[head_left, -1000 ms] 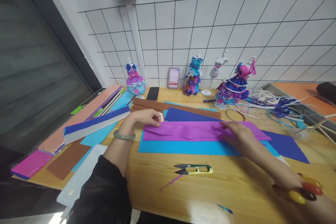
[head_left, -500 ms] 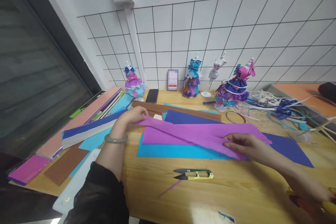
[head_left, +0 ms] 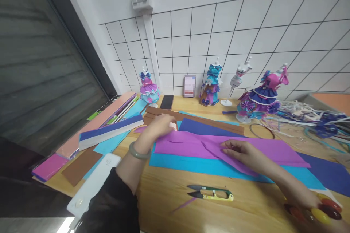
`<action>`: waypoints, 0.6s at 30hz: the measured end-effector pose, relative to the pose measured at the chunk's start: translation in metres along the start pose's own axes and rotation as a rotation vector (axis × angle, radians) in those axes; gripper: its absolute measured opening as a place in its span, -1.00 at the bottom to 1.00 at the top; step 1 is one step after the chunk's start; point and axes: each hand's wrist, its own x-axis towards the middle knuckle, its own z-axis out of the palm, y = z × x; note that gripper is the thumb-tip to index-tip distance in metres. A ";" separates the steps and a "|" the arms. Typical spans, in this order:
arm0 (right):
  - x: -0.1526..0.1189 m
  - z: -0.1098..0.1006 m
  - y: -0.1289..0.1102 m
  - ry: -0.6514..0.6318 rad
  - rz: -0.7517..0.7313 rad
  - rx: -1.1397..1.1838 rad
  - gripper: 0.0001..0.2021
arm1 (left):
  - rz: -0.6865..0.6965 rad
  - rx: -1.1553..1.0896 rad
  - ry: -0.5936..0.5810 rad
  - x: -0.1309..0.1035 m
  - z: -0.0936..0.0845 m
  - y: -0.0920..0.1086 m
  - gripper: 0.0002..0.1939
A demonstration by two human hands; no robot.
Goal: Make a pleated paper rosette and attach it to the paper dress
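Observation:
A long purple strip (head_left: 191, 137) lies folded and twisted over a wider purple sheet (head_left: 268, 150). My left hand (head_left: 164, 124) rests at the strip's left part, its fingertips hidden behind the hand. My right hand (head_left: 237, 150) pinches the strip's right part between thumb and fingers. Beneath are a light blue sheet (head_left: 180, 162) and a dark blue sheet (head_left: 328, 171). Yellow and green thread snips (head_left: 213, 192) lie in front of the sheets, beside a thin purple scrap (head_left: 183, 205).
Small dressed forms (head_left: 150, 89) stand along the gridded wall, with a black phone (head_left: 166, 102) and a lit screen (head_left: 189, 86). Coloured sheets (head_left: 79, 167) and a white object (head_left: 94, 184) lie left. Tangled ribbons (head_left: 314, 116) fill the back right.
My left hand has moved right along the purple strip, whose left end now pokes out behind it. My right hand still pinches the strip. The view has shifted, so the table things appear further right.

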 end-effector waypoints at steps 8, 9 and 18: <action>-0.015 0.003 -0.007 0.004 0.061 0.186 -0.62 | 0.561 -0.045 -0.037 0.007 0.044 0.052 -0.79; -0.016 0.002 -0.006 0.023 0.069 0.200 -0.63 | 0.572 -0.054 -0.030 0.009 0.044 0.049 -0.82; -0.015 0.017 0.000 -0.045 0.234 0.536 -0.81 | 0.414 -0.077 0.188 0.004 0.024 0.041 -0.75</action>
